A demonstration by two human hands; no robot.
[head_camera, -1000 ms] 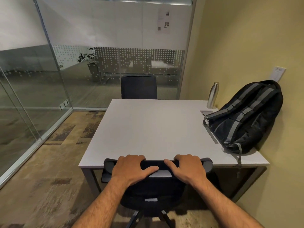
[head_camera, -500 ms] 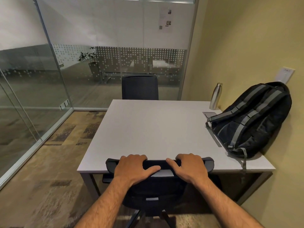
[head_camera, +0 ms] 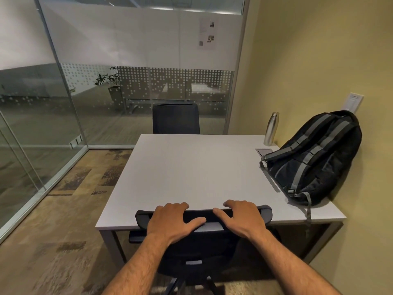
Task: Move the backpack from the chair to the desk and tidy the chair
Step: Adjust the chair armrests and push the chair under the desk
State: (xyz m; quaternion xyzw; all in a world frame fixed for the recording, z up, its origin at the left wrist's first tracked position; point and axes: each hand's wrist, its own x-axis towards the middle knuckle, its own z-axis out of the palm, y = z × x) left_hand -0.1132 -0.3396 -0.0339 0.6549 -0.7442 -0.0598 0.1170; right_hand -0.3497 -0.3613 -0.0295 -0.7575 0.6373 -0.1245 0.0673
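Observation:
A black backpack (head_camera: 314, 160) with grey straps lies on the right side of the white desk (head_camera: 191, 173), leaning against the yellow wall. The dark office chair (head_camera: 202, 241) stands at the desk's near edge, its seat tucked under the top and its backrest against the edge. My left hand (head_camera: 172, 222) and my right hand (head_camera: 240, 220) both rest on the top of the backrest. The left fingers curl over it. The right fingers look lifted and loose.
A steel bottle (head_camera: 271, 128) stands at the desk's far right corner by the wall. A second dark chair (head_camera: 176, 119) sits beyond the far edge. Glass partitions (head_camera: 53, 103) close the room on the left and back. Patterned carpet (head_camera: 63, 220) lies left of the desk.
The chair has slid a little further in under the desk with both hands on its backrest. The fingers of my right hand have loosened on the backrest.

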